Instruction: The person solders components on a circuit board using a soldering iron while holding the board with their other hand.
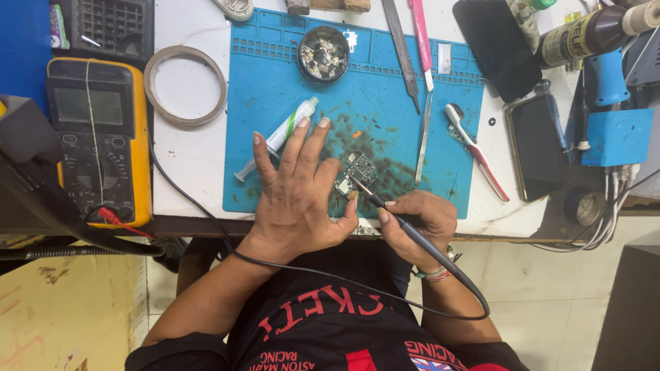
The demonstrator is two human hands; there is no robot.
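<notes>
Spreading across the white worktop [189,154], a blue work mat [385,89] carries most of what is in use, its middle smudged with dark residue. To the left of the mat sits a yellow multimeter [100,141] with a red probe lead at its lower edge, and a ring of tape [184,85] lies between meter and mat. A dark phone [535,145] rests face up off the mat's right edge. The left hand [297,196] lies flat and open on the mat, fingers spread, its thumb pressed against the edge of a small circuit board [355,173] near the mat's front edge; nothing is enclosed in its grip. The right hand [421,223] is closed pen-fashion around a black soldering iron [399,223], whose tip touches the board (its cable loops back across the person's lap). A white tube [285,130] lies just beyond the left fingertips. A round tin of scraps [324,54] stands at the mat's far edge, and a red-and-white toothbrush [474,152] lies on the mat's right side, beside slim metal tweezers [423,137].
</notes>
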